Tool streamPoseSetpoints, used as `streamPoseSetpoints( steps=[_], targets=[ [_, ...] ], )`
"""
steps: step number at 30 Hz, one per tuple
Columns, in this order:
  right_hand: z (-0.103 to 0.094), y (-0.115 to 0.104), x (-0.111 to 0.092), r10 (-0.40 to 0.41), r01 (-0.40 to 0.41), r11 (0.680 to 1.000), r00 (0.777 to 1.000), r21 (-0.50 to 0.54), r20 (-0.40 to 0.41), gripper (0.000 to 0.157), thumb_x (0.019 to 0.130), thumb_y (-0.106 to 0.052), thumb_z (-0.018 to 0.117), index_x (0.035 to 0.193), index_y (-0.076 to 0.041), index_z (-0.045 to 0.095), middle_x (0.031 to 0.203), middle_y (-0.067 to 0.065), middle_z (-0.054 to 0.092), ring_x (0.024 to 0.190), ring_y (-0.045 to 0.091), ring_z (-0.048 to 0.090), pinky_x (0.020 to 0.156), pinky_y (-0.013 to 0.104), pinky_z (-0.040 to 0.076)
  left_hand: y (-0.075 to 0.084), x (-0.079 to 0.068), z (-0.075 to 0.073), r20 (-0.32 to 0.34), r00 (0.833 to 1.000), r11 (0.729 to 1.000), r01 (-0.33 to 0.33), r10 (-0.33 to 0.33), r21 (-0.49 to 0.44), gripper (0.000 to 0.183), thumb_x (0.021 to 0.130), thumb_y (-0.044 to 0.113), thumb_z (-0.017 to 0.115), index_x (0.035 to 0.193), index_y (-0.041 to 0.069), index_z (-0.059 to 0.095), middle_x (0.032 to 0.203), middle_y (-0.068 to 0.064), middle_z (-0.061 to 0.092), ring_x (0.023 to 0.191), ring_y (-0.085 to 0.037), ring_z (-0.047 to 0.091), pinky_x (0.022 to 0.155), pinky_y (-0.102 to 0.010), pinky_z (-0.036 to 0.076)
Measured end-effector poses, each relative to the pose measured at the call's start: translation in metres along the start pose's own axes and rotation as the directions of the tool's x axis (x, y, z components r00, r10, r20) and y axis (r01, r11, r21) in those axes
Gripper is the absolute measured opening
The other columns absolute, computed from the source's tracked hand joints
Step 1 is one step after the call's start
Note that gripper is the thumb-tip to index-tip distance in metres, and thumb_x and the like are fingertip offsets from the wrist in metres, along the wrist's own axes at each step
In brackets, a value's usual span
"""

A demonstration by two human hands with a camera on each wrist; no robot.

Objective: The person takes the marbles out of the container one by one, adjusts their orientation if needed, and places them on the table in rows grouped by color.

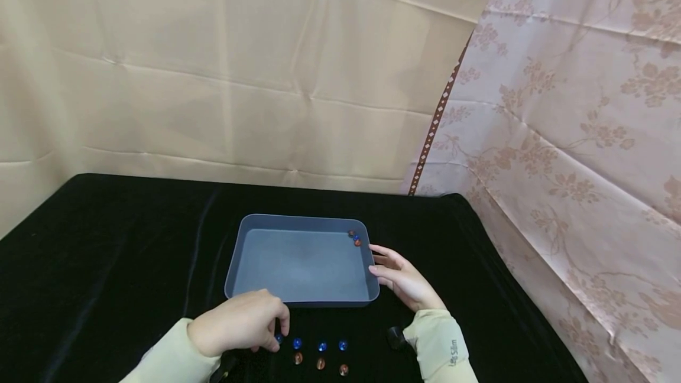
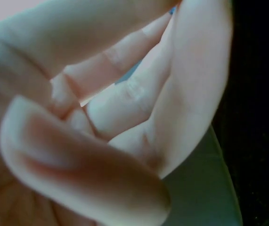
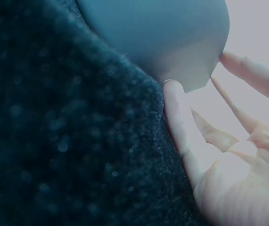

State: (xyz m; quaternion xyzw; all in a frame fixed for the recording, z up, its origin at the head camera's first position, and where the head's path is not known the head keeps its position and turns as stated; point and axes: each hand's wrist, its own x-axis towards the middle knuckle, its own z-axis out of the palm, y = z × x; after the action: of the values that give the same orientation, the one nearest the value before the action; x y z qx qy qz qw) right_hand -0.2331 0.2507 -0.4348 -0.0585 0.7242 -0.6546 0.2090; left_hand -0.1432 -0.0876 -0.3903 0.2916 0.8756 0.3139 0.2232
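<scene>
My left hand [image 1: 250, 321] is in front of the tray's near left corner, its fingers curled down round a blue marble [image 1: 279, 338] at the left end of a row. The left wrist view shows only a speck of blue at the fingertips; the fingers [image 2: 200, 70] hide the rest. With spread, nearly straight fingers, my right hand [image 1: 401, 276] touches the right wall of the blue-grey tray [image 1: 303, 302]. The right wrist view has those fingertips against the outside of the tray wall [image 3: 181, 61]. Two brown marbles [image 1: 357, 243] and a blue one [image 1: 357, 237] lie in its far right corner.
Right of the left hand, three blue marbles [image 1: 321, 346] form a row, with three brown marbles [image 1: 320, 363] in a row nearer me. Everything stands on a black cloth-covered table [image 1: 133, 253]. Behind hangs a cream curtain [image 1: 213, 75], and a floral curtain [image 1: 574, 135] borders the right.
</scene>
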Motion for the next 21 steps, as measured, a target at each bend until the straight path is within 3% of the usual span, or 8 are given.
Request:
streamPoseSetpoints(
  steps=[21],
  targets=[
    [0.0006, -0.0014, -0.0002, 0.009, -0.009, 1.000, 1.000, 0.002, -0.012, 0.061, 0.097, -0.019, 0.062, 0.152, -0.012, 0.035, 0.153, 0.023, 0.033, 0.126, 0.025, 0.054, 0.105, 0.037, 0.046, 0.0037, -0.0017, -0.0069, 0.009, 1.000, 0.998, 0.014, -0.013, -0.060, 0.014, 0.079, 0.005, 0.078, 0.088, 0.014, 0.072, 0.061, 0.007, 0.066, 0.046, -0.011, 0.058, 0.058, -0.021, 0.050]
  ],
)
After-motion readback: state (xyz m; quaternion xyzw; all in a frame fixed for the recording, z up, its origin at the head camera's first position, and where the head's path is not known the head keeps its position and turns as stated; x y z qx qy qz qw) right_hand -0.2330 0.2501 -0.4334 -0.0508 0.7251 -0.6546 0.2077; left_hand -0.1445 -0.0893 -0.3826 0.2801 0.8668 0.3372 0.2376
